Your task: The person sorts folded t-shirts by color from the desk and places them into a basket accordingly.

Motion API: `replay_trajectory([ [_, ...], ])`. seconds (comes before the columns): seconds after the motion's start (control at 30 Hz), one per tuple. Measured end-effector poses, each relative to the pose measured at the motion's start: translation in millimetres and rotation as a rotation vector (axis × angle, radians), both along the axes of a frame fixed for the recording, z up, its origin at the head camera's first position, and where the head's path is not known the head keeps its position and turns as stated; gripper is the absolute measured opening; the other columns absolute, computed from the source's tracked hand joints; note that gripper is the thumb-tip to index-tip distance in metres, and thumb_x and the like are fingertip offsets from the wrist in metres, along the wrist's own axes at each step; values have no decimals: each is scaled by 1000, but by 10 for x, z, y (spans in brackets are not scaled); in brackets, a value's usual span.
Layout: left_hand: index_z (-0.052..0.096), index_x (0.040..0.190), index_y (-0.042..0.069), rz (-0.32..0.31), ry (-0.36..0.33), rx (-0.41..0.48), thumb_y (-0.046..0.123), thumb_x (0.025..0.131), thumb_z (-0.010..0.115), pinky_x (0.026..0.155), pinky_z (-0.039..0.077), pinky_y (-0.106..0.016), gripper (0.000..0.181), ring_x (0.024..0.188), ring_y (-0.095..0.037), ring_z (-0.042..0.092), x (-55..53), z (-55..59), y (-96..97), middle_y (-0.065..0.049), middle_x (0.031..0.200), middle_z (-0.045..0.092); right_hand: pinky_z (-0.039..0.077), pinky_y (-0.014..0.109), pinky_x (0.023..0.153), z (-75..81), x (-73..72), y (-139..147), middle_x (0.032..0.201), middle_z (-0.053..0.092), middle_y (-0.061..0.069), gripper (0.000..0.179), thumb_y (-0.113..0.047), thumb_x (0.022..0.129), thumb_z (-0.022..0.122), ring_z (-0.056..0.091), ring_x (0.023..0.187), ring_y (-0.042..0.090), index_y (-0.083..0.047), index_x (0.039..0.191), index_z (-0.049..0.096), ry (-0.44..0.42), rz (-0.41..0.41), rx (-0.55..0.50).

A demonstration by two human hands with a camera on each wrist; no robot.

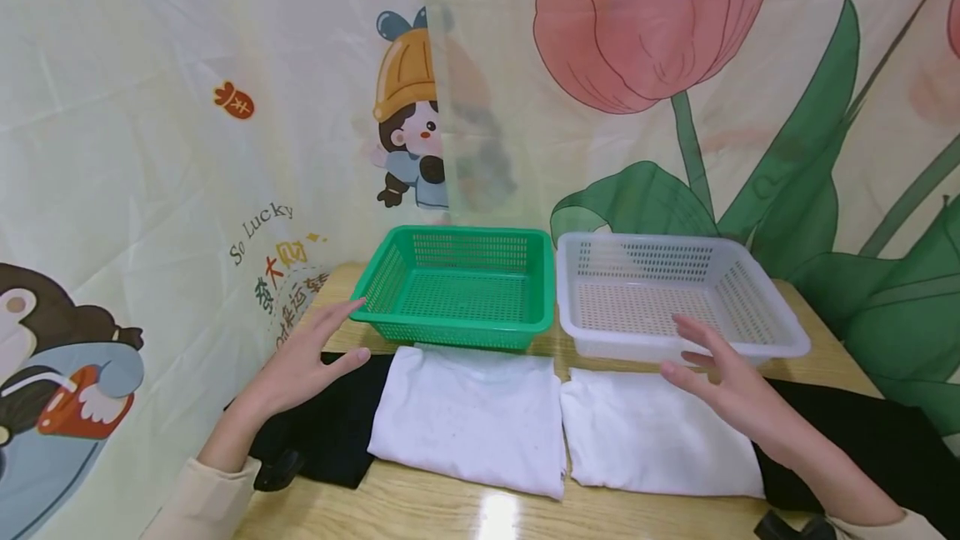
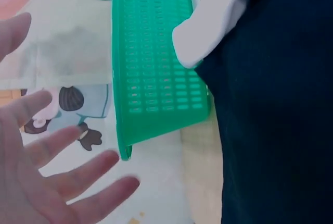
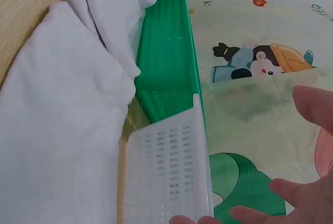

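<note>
My left hand (image 1: 303, 365), fingers spread, hovers over a folded black cloth (image 1: 330, 432) beside the green basket (image 1: 453, 332). In the left wrist view its fingers point toward that basket's rim, with nothing held. My right hand (image 1: 731, 382) hangs in the air above a folded white cloth (image 1: 660, 440), its fingers relaxed and overlapping the front rim of the white basket (image 1: 622, 344) in the head view. A second white cloth (image 1: 468, 423) lies in front of the green basket. Partly behind my right forearm lies another black cloth (image 1: 862, 432).
The two baskets stand side by side at the back of the wooden table (image 1: 427, 507), with the cloths in a row before them. A printed curtain (image 1: 315, 90) with a tulip and cartoon figures hangs directly behind and to the sides.
</note>
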State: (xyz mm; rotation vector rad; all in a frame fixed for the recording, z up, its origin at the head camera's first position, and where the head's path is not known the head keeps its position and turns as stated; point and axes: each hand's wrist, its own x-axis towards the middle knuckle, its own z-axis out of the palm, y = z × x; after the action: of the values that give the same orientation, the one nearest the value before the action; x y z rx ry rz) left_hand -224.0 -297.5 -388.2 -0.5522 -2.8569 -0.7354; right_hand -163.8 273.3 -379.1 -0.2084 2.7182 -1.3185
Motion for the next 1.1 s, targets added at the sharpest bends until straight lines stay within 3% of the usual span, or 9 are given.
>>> replay_trajectory([
  [0.13,35,167,23,-59,-107,113,46,104,67,102,52,-65,75,136,-45,56,-1,-21,24,-17,165,39,52,63,103,-52,13,-123,169,18,32,83,-38,110,59,41,145,55,-12,171,8,-125,47,-166],
  [0.3,35,167,24,-95,-230,194,44,106,64,103,53,-61,70,134,-40,61,-20,-120,23,-17,165,41,55,56,104,-166,16,-291,171,15,29,80,-36,110,58,35,149,53,-14,170,9,-279,93,-355],
  [0.6,23,170,19,-105,-565,444,41,109,60,99,59,-50,75,145,-46,46,-83,-304,83,-23,170,27,54,55,105,-307,8,-583,171,12,31,77,-34,112,52,34,151,53,-9,169,5,-441,180,-642],
  [0.83,17,171,16,-92,-697,515,43,111,55,98,59,-50,76,139,-45,51,-106,-367,118,-27,169,23,55,56,104,-422,-7,-755,169,18,32,83,-36,111,56,51,141,44,-9,169,3,-554,146,-738],
  [1.1,16,170,20,-47,-780,528,49,111,50,101,57,-51,74,138,-41,53,-132,-441,161,-23,170,24,52,60,106,-542,-19,-853,169,15,34,81,-36,111,53,49,143,49,-10,168,1,-620,180,-810],
])
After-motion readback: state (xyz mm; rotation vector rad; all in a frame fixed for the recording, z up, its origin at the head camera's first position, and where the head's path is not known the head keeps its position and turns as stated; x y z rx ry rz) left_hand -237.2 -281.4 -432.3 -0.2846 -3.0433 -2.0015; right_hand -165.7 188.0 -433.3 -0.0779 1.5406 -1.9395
